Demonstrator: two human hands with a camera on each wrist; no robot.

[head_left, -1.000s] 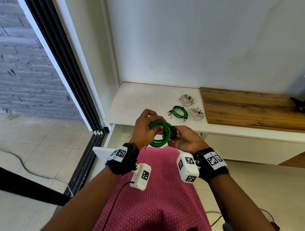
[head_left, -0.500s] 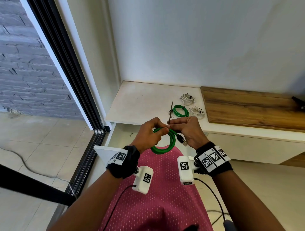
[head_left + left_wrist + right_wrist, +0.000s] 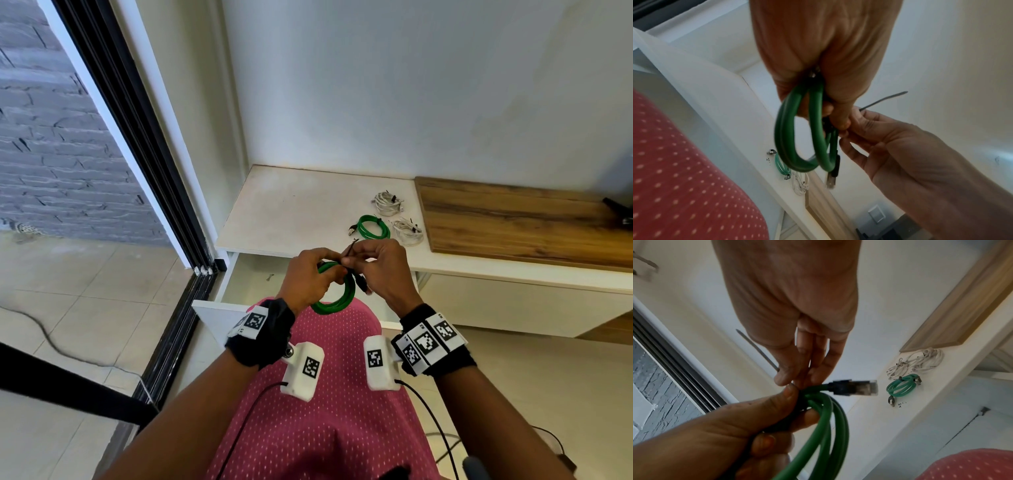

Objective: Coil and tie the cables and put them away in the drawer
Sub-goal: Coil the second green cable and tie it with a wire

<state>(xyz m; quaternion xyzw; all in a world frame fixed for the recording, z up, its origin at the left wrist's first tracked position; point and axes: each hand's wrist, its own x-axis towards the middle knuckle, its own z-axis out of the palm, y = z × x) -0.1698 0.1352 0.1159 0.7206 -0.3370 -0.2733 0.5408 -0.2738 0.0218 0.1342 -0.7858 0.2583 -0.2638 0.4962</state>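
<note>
Gripping the coiled green cable at the top of its loops, the left hand has its fingers curled tight round the bundle, which hangs in the air above the open drawer. The right hand pinches a thin dark tie between thumb and fingertips, right where the strands are gathered; its free tail pokes out past the knuckles. One plug sticks out sideways from the bundle, another dangles below. This cable looks light but springy — the stiff jacket probably wants to uncoil, so the hold belongs where all the loops cross, not on a single strand or a plug. The tie seems thin and slick, best pinched close to the bundle. Three tied coils lie on the white tabletop: another green coil and two white coils — beside a wooden board.
</note>
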